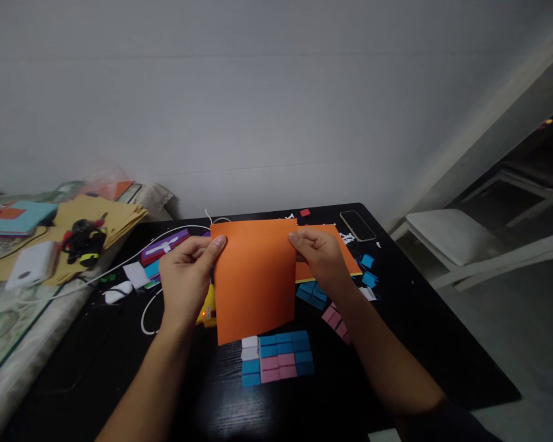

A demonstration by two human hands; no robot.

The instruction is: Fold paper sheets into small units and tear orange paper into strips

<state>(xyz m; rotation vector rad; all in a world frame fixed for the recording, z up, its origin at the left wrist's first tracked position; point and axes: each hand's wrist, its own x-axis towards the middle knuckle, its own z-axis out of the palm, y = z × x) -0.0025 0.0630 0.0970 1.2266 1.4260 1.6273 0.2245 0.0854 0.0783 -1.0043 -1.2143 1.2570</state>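
An orange sheet of paper [255, 282] is held up over the black table, one upper corner in each hand. My left hand [187, 276] pinches its left edge near the top, thumb in front. At the upper right corner, my right hand [320, 255] pinches the same sheet. Below its lower edge lies a block of folded paper pieces [281, 356] in blue, pink and white. More blue folded pieces [311, 294] and pink ones [336, 320] lie by my right forearm. A second orange sheet [345, 248] rests behind my right hand. A yellow tool [207, 310] is partly hidden by the held sheet.
A phone [357, 226] lies at the table's back right, with small blue pieces [368, 270] nearer. To the left are a purple and red box [166, 245], a white cable [142, 320], brown envelopes [92, 215] and a white device [32, 265]. A white stool [442, 236] stands right.
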